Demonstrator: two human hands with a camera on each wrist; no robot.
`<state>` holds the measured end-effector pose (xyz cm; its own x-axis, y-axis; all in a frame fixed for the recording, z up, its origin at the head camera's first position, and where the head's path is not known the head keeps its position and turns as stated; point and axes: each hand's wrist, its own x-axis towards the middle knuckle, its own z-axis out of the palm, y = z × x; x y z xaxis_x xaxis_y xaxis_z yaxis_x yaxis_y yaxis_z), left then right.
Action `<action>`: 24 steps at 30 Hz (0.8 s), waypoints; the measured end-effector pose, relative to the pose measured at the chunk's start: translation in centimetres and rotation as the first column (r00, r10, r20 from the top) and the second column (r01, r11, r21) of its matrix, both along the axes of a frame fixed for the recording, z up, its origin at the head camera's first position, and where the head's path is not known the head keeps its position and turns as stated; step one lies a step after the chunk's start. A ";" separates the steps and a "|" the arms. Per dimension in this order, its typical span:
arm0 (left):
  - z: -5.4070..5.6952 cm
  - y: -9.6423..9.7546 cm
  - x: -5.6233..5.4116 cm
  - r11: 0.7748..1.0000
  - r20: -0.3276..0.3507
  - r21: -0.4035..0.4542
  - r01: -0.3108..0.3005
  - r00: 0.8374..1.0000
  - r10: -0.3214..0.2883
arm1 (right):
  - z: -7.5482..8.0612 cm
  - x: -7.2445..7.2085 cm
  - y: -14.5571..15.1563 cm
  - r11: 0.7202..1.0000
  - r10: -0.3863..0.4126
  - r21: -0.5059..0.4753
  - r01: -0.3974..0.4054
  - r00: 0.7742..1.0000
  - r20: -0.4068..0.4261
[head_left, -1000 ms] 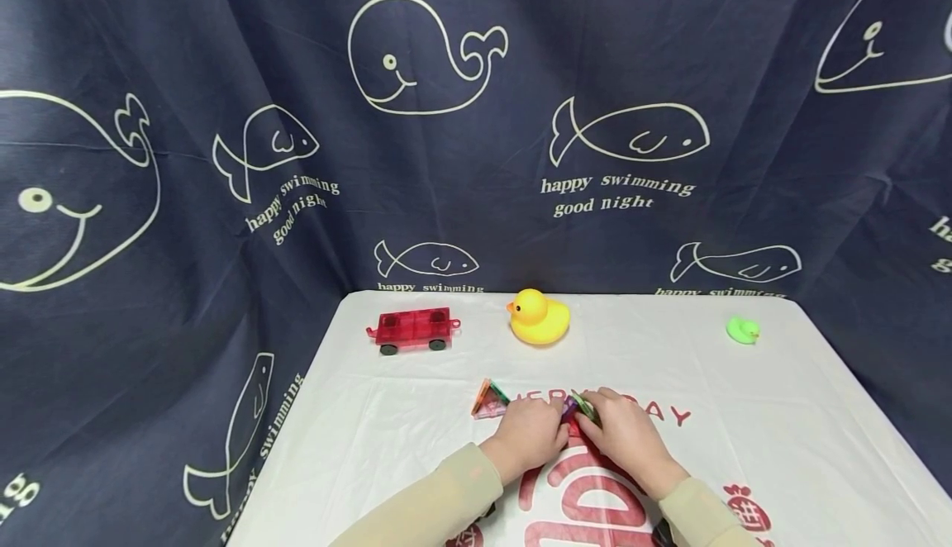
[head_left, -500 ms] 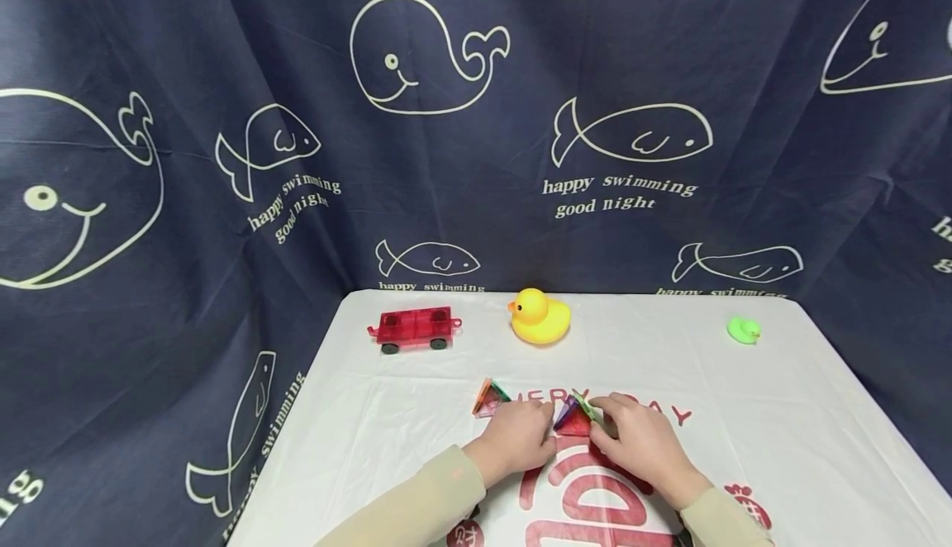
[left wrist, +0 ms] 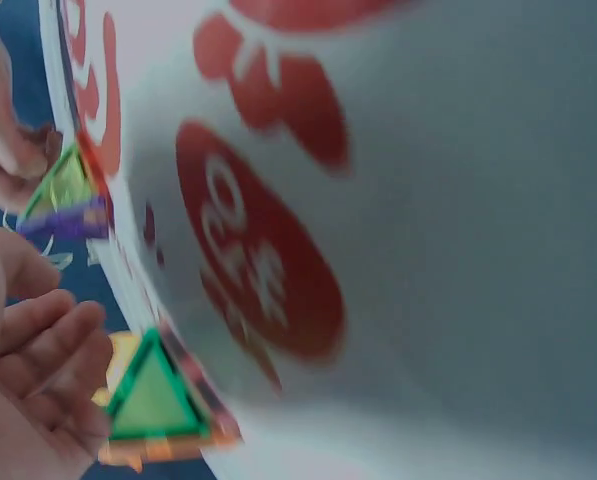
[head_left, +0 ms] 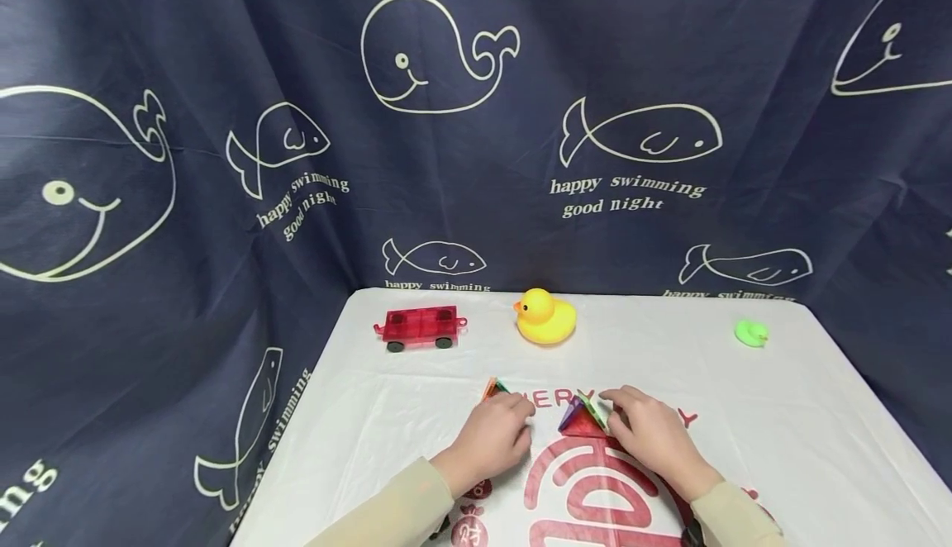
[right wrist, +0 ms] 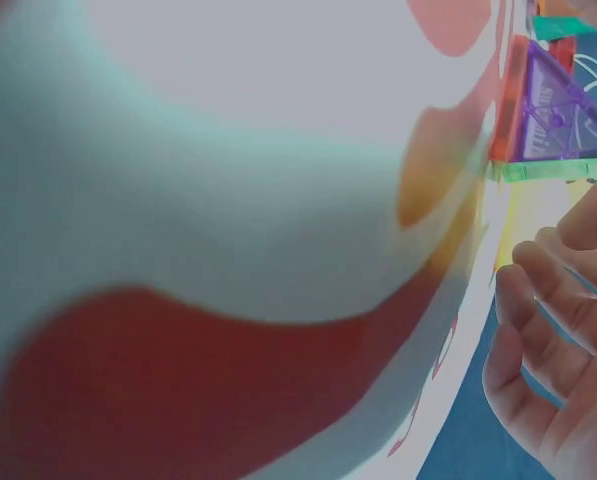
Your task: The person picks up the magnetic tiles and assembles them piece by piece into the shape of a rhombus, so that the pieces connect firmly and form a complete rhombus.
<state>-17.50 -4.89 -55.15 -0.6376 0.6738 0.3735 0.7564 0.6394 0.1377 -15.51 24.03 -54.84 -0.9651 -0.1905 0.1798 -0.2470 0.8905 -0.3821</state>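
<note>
A small tent of magnetic tiles [head_left: 583, 426], with a red base and purple and green sides, stands mid-table. My right hand [head_left: 658, 438] is just right of its green side, fingers loosely bent and holding nothing; the right wrist view shows a gap between fingers and tiles. My left hand [head_left: 487, 441] is in front of a second tile tent [head_left: 491, 387], orange and green, and hides most of it. In the left wrist view, its green triangular tile [left wrist: 156, 395] is beside my loosely curled fingers [left wrist: 63, 340]. Whether they touch it I cannot tell.
At the back of the white-covered table [head_left: 357, 431] are a red toy wagon base [head_left: 421, 327] on black wheels, a yellow rubber duck [head_left: 546, 318] and a small green duck [head_left: 751, 333]. A dark blue curtain [head_left: 476, 159] with whale and fish drawings hangs behind.
Both hands have let go of the red, purple and green tile tent, which stays standing. My left hand has moved left to the orange and green tent; my right hand has drawn slightly right.
</note>
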 end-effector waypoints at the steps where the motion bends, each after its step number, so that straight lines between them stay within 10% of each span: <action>1: 0.2 -0.5 -0.2 1.000 -0.013 0.028 -0.003 1.000 0.003 | 0.0 -0.2 0.1 1.000 0.002 -0.005 -0.002 1.000 0.000; 11: 1.3 -5.7 -3.0 0.971 0.016 0.187 -0.150 0.989 0.150 | -0.7 -1.9 0.6 1.000 0.016 -0.014 -0.016 1.000 0.010; 24: -0.3 -7.6 -5.0 0.944 0.196 0.190 -0.270 0.952 0.233 | -1.0 -2.9 0.5 0.995 0.098 -0.038 -0.096 0.993 0.061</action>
<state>-22.54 -12.47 -55.50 -0.8419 0.4001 0.3621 0.5284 0.7475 0.4025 -18.37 24.58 -55.87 -0.9519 -0.2786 0.1275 -0.3062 0.8492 -0.4302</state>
